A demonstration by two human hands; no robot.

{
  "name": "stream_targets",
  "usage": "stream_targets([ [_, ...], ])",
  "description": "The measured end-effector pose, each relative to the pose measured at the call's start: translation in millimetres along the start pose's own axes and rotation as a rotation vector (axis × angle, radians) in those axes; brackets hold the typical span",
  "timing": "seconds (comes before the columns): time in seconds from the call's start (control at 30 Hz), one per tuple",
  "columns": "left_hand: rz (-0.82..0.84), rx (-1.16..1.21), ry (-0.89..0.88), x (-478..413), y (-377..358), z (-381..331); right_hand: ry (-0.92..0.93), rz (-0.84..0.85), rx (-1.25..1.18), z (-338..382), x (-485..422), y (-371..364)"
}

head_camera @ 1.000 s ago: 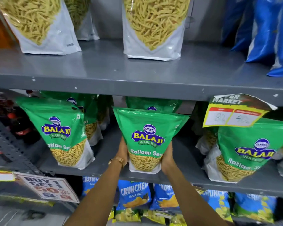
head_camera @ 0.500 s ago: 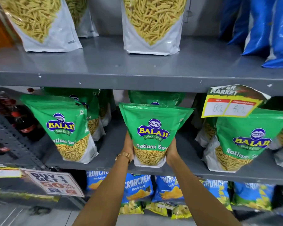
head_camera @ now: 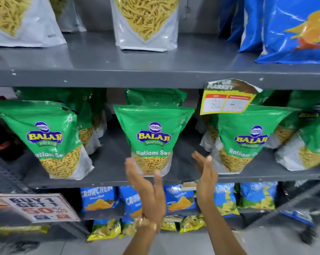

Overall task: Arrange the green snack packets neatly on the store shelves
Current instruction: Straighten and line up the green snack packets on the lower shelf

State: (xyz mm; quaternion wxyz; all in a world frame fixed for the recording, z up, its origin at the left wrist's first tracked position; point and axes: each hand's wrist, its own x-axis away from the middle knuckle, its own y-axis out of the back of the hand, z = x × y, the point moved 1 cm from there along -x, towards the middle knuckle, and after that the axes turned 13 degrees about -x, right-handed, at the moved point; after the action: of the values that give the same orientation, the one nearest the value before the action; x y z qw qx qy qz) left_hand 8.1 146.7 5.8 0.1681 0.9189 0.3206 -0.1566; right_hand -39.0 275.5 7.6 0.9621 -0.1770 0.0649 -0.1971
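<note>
On the middle shelf [head_camera: 107, 173], the centre green packet [head_camera: 151, 138] now stands upright by itself near the front edge, between 2 other green packets. Half a second ago we had both palms pressed to its lower sides; now our left hand [head_camera: 148, 188] and right hand [head_camera: 206, 177] have drawn back, fingers spread, holding nothing. We judge this packet placed, so the tilted right packet [head_camera: 247, 142] likely needs straightening next.

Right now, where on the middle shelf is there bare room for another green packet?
Bare shelf lies between the left packet and the centre packet, and a narrower strip between the centre packet and the right packet. The far right end is crowded.
</note>
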Motion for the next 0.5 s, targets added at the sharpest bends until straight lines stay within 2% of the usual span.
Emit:
stream_targets([
  [0.1,0.337,-0.074,-0.419,45,-34,-18,0.247,-0.316,0.091,23,-3,36],
  [0.13,0.420,-0.097,-0.500,51,-46,-28,0.306,-0.408,0.095,30,-12,50],
  [0.17,0.476,-0.090,-0.503,52,-60,-36,0.348,-0.466,0.062,39,-23,64],
  [0.23,0.510,-0.004,-0.302,42,-88,-47,0.378,-0.545,-0.057,54,-52,90],
  [0.3,0.474,0.093,-0.015,24,-121,-52,0.300,-0.534,-0.135,66,-88,111],
  [0.37,0.479,0.165,0.177,3,-154,-56,0.138,-0.406,-0.132,72,-116,125],
  [0.43,0.535,0.256,0.341,-9,-181,-57,-0.011,-0.223,0.042,76,-133,134],
  [0.5,0.563,0.316,0.413,-13,-203,-53,-0.128,-0.098,0.090,81,-149,138],
])
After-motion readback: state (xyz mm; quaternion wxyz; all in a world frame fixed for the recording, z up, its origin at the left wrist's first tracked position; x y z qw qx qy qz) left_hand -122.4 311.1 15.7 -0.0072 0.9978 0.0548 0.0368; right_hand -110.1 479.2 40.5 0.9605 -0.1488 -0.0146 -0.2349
